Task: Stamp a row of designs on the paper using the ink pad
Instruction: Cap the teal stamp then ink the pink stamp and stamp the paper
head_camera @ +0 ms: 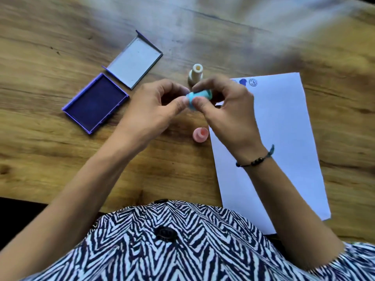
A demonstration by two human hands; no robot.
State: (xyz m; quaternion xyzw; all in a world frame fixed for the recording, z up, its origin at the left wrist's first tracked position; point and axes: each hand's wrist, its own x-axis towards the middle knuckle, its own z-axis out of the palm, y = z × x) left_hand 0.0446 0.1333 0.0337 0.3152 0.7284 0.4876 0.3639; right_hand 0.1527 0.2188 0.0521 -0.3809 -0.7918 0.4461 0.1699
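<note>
A small light-blue stamp is held above the wooden table between the fingertips of my left hand and my right hand. The purple ink pad lies open to the left, its grey lid folded back behind it. White paper lies to the right, with a couple of blue stamped marks near its top edge; my right hand hides part of that row. A cream stamp stands behind my hands, and a pink stamp stands near the paper's left edge.
The wooden table reaches to its near edge at my body. A black bead bracelet is on my right wrist. My patterned black-and-white shirt fills the bottom of the view.
</note>
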